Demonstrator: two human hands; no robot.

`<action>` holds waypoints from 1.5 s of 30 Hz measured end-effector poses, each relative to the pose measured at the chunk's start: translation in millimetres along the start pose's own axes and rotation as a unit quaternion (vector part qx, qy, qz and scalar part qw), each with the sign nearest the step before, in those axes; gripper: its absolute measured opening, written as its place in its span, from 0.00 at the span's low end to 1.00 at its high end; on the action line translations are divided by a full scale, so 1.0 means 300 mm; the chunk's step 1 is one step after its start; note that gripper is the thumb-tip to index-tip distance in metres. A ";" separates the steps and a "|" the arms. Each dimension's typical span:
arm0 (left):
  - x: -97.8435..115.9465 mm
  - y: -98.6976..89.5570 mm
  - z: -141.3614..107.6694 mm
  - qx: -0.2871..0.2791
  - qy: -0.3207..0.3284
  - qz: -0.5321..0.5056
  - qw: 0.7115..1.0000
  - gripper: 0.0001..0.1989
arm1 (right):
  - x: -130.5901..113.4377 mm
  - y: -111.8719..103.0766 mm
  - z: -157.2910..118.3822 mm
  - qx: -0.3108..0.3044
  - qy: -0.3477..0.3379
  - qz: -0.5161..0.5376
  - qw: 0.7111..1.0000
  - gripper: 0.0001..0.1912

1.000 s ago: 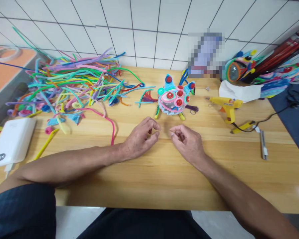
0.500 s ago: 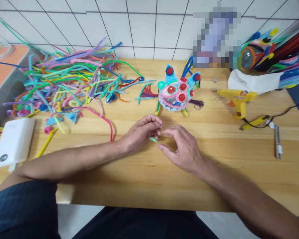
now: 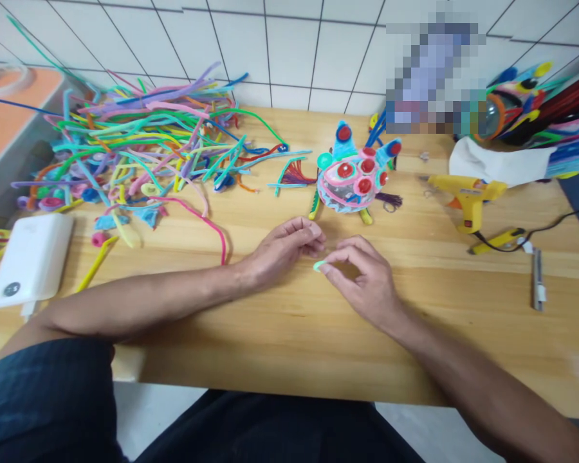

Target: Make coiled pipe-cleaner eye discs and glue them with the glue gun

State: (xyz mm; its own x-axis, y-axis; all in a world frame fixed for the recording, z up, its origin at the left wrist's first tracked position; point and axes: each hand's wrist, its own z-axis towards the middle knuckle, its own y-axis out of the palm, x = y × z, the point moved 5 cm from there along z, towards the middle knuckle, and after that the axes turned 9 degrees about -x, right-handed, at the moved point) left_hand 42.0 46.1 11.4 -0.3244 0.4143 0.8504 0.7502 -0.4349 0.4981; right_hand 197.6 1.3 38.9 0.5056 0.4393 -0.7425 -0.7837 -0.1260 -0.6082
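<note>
A small pale green piece, seemingly a bent bit of pipe cleaner (image 3: 319,265), is pinched between the thumb and forefinger of my right hand (image 3: 367,276). Close by on the left, my left hand (image 3: 292,247) is closed, thumb laid against curled fingers; whether anything is inside them is hidden. Just beyond both hands stands a colourful pipe-cleaner creature (image 3: 352,177) with red round spots, blue horns and a clear body. A fringed dark red tassel (image 3: 296,173) lies at its left side.
A tangled heap of pipe cleaners (image 3: 139,148) covers the back left. The white power bank (image 3: 31,257) is at the left. To the right are a yellow glue gun (image 3: 468,196) with its cord, a yellow cutter (image 3: 496,241) and a grey metal-looking strip (image 3: 538,280). A tiled wall (image 3: 289,51) rises behind.
The pale green piece has passed from beside my left fingers into my right hand's pinch, and my right fingers have closed. The whole view has shifted slightly.
</note>
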 end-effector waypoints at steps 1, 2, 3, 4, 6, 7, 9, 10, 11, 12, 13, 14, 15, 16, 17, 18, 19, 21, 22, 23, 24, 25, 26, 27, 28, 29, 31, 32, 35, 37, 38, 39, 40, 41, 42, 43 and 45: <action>0.015 -0.008 -0.001 0.007 0.031 0.058 0.998 0.12 | 0.018 -0.007 0.002 0.005 0.039 0.033 0.999 0.05; 0.028 -0.010 -0.004 0.009 0.055 0.113 0.992 0.13 | 0.034 -0.013 0.002 0.009 0.075 0.064 0.995 0.07; 0.036 -0.008 -0.007 0.004 0.069 0.157 0.985 0.14 | 0.047 -0.017 0.003 0.013 0.103 0.093 0.990 0.08; 0.038 -0.001 -0.010 -0.008 0.072 0.187 0.980 0.15 | 0.056 -0.020 0.003 0.015 0.123 0.116 0.986 0.08; 0.028 0.017 -0.016 -0.043 0.056 0.213 0.974 0.16 | 0.062 -0.024 0.004 0.019 0.136 0.144 0.980 0.08; 0.022 0.025 -0.019 -0.057 0.046 0.220 0.973 0.16 | 0.063 -0.025 0.005 0.018 0.136 0.152 0.979 0.07; 0.013 0.035 -0.023 -0.073 0.034 0.232 0.969 0.16 | 0.061 -0.023 0.006 0.013 0.132 0.158 0.978 0.07; 0.013 0.036 -0.024 -0.075 0.036 0.236 0.968 0.15 | 0.061 -0.022 0.006 0.010 0.129 0.159 0.979 0.07; 0.016 0.036 -0.024 -0.076 0.040 0.237 0.968 0.15 | 0.060 -0.021 0.006 0.007 0.126 0.159 0.979 0.07; 0.021 0.035 -0.023 -0.076 0.043 0.235 0.968 0.15 | 0.060 -0.020 0.005 0.005 0.123 0.159 0.980 0.06; 0.024 0.034 -0.021 -0.077 0.042 0.232 0.969 0.15 | 0.059 -0.020 0.004 0.003 0.121 0.159 0.980 0.06; 0.026 0.033 -0.019 -0.080 0.035 0.227 0.970 0.15 | 0.058 -0.020 0.004 0.001 0.118 0.158 0.980 0.06; 0.027 0.032 -0.017 -0.083 0.027 0.222 0.971 0.16 | 0.057 -0.022 0.003 0.001 0.114 0.155 0.981 0.06; 0.028 0.030 -0.015 -0.081 0.020 0.216 0.973 0.17 | 0.053 -0.026 0.002 0.003 0.109 0.146 0.983 0.06; 0.029 0.027 -0.015 -0.073 0.016 0.207 0.975 0.18 | 0.048 -0.033 0.001 0.012 0.100 0.126 0.987 0.07; 0.029 0.024 -0.016 -0.061 0.012 0.198 0.978 0.19 | 0.041 -0.043 0.000 0.026 0.085 0.098 0.991 0.07; 0.026 0.021 -0.017 -0.051 0.005 0.187 0.981 0.20 | 0.031 -0.054 -0.002 0.045 0.064 0.060 0.995 0.06; 0.009 0.023 -0.023 -0.050 -0.030 0.158 0.986 0.22 | 0.008 -0.071 -0.008 0.072 0.010 -0.025 0.997 0.05; -0.003 0.028 -0.026 -0.062 -0.055 0.138 0.987 0.23 | -0.003 -0.074 -0.011 0.073 -0.016 -0.064 0.995 0.05; -0.015 0.035 -0.030 -0.077 -0.079 0.114 0.987 0.24 | -0.012 -0.073 -0.014 0.069 -0.041 -0.097 0.992 0.05; -0.024 0.041 -0.034 -0.087 -0.096 0.090 0.987 0.23 | -0.021 -0.071 -0.018 0.061 -0.065 -0.123 0.988 0.06; -0.029 0.045 -0.035 -0.088 -0.105 0.067 0.988 0.22 | -0.029 -0.067 -0.021 0.053 -0.089 -0.142 0.984 0.07; -0.031 0.045 -0.036 -0.082 -0.107 0.051 0.990 0.21 | -0.037 -0.063 -0.024 0.048 -0.112 -0.153 0.981 0.08; -0.032 0.043 -0.034 -0.073 -0.104 0.043 0.991 0.19 | -0.045 -0.061 -0.026 0.047 -0.130 -0.155 0.978 0.09; -0.030 0.040 -0.032 -0.064 -0.098 0.045 0.992 0.18 | -0.049 -0.060 -0.027 0.050 -0.138 -0.148 0.978 0.10; -0.027 0.037 -0.030 -0.057 -0.089 0.053 0.993 0.17 | -0.049 -0.062 -0.026 0.054 -0.134 -0.132 0.981 0.10; -0.019 0.033 -0.025 -0.054 -0.069 0.088 0.992 0.15 | -0.033 -0.068 -0.020 0.064 -0.088 -0.084 0.991 0.10; -0.015 0.033 -0.024 -0.056 -0.061 0.109 0.991 0.15 | -0.020 -0.070 -0.016 0.066 -0.056 -0.055 0.995 0.10; -0.006 0.032 -0.026 -0.066 -0.036 0.171 0.982 0.15 | 0.020 -0.059 -0.007 0.048 0.026 0.022 0.998 0.08; -0.003 0.031 -0.030 -0.069 -0.017 0.197 0.978 0.16 | 0.035 -0.045 -0.003 0.031 0.057 0.054 0.996 0.05; -0.003 0.029 -0.033 -0.068 -0.008 0.208 0.976 0.16 | 0.039 -0.038 -0.002 0.027 0.067 0.064 0.995 0.04; -0.003 0.028 -0.035 -0.067 -0.001 0.217 0.974 0.16 | 0.041 -0.032 -0.002 0.025 0.074 0.071 0.994 0.03; -0.003 0.027 -0.037 -0.064 0.004 0.225 0.972 0.17 | 0.042 -0.027 -0.003 0.027 0.079 0.076 0.994 0.03; -0.004 0.026 -0.038 -0.059 0.008 0.231 0.971 0.17 | 0.042 -0.022 -0.004 0.030 0.083 0.080 0.993 0.03; -0.004 0.025 -0.039 -0.054 0.010 0.235 0.970 0.17 | 0.042 -0.018 -0.005 0.034 0.084 0.084 0.992 0.03; -0.003 0.026 -0.039 -0.049 0.014 0.238 0.970 0.17 | 0.041 -0.014 -0.006 0.038 0.083 0.086 0.992 0.02; 0.006 0.027 -0.038 -0.038 0.036 0.242 0.969 0.16 | 0.036 -0.008 -0.009 0.043 0.077 0.081 0.993 0.02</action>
State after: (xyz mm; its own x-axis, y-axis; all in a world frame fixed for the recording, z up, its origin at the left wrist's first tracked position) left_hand 40.9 34.1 18.8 0.0134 0.0922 0.9956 0.7801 -0.6238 0.0472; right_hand 205.9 3.8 31.5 0.4149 0.2784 -0.8663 -0.8834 -0.1047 -0.4567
